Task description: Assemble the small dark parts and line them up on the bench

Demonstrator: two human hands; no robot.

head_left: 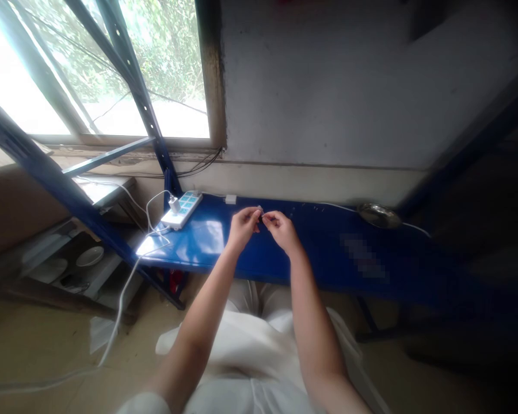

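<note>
- Work item: a tiny, pale-purplish piece point(260, 210), too small for shape or material to be told, is sitting between the fingertips of 2 hands, over a glossy, blue, long rectangular table point(259, 253).
- Left hand point(243, 227): thumb and fingers are pressing together, clamping the piece from its 8 o'clock side.
- Right hand point(281, 230): thumb and forefinger are pinching together, apparently clamping the same piece from 4 o'clock.
- Surroundings, from the hands: a long, white plastic power strip with light-blue socket panels point(183, 210) is lying at 9 o'clock, a small, white, box-shaped adapter point(230, 199) at 10, and a shiny, round, silver metal dish point(379, 215) at 3.
- Handling, in judgement: so small an item is calling for light, even fingertip pressure, with 1 hand bracing while the other is adjusting.
- Risk, in judgement: excess squeezing would be flicking the piece away; working low over the table would be easing recovery.
</note>
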